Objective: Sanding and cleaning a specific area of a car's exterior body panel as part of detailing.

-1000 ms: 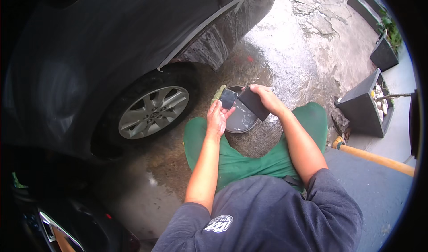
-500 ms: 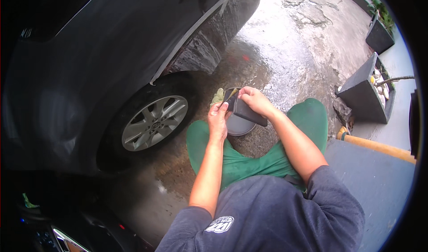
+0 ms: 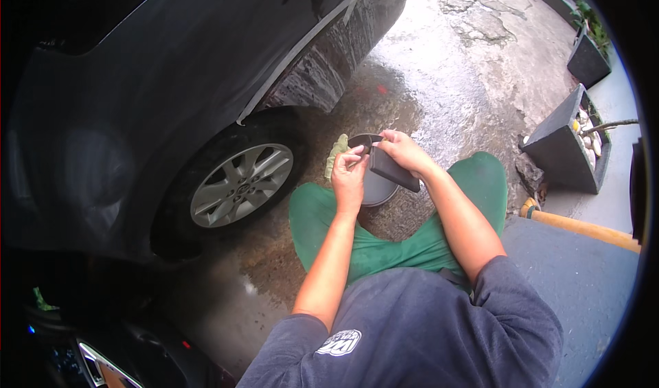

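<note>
Over a round grey bucket [image 3: 382, 194] between my knees, I hold a dark grey, flat sheet [image 3: 394, 169] that looks like sandpaper. My left hand [image 3: 349, 175] pinches its left edge, fingers bent and close together. At the upper edge my right hand [image 3: 406, 156] grips the sheet, which slants down to the right beneath that wrist. The fingertips of both hands nearly meet. A pale green cloth [image 3: 336, 152] lies beside the bucket's left rim, just past my left hand.
A dark car stands at the left, its wheel [image 3: 241, 185] near my left knee. Pale tape [image 3: 292, 57] borders the streaked bumper [image 3: 312, 72]. Wet concrete [image 3: 439, 99] stretches ahead. At the right are a grey planter [image 3: 559, 141] with stones and a wooden pole [image 3: 583, 229].
The brownish, turned-up corner of the sheet no longer shows between my hands. My left hand has shifted slightly right, its fingers now curled more tightly at the edge.
</note>
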Demonstrator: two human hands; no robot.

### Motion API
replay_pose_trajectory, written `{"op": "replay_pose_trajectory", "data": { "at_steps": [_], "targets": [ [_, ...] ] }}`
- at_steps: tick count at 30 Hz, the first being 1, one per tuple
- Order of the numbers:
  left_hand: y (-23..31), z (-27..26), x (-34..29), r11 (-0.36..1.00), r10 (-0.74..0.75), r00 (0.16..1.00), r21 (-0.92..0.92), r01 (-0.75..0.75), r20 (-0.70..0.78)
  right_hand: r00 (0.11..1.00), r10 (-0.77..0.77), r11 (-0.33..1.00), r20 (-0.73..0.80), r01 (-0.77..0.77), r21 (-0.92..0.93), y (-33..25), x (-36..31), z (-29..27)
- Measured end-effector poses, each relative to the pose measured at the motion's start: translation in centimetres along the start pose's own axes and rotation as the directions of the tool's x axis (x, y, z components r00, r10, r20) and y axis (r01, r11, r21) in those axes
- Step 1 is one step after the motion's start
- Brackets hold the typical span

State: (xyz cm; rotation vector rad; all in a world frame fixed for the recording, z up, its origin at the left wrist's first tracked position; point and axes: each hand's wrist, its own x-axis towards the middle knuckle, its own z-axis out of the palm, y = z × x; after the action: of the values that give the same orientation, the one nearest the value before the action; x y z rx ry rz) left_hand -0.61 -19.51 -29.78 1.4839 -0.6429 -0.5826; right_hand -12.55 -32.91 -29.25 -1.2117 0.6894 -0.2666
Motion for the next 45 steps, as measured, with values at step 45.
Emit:
{"op": "replay_pose_trajectory", "data": {
  "at_steps": [45],
  "targets": [
    [1.7,-1.6,0.7,0.906,-0.353,0.926,-0.199,0.374,0.132,0.990,-0.091,0.995,0.106,0.093,-0.019,-0.7,-1.0,0.3]
  ]
}}
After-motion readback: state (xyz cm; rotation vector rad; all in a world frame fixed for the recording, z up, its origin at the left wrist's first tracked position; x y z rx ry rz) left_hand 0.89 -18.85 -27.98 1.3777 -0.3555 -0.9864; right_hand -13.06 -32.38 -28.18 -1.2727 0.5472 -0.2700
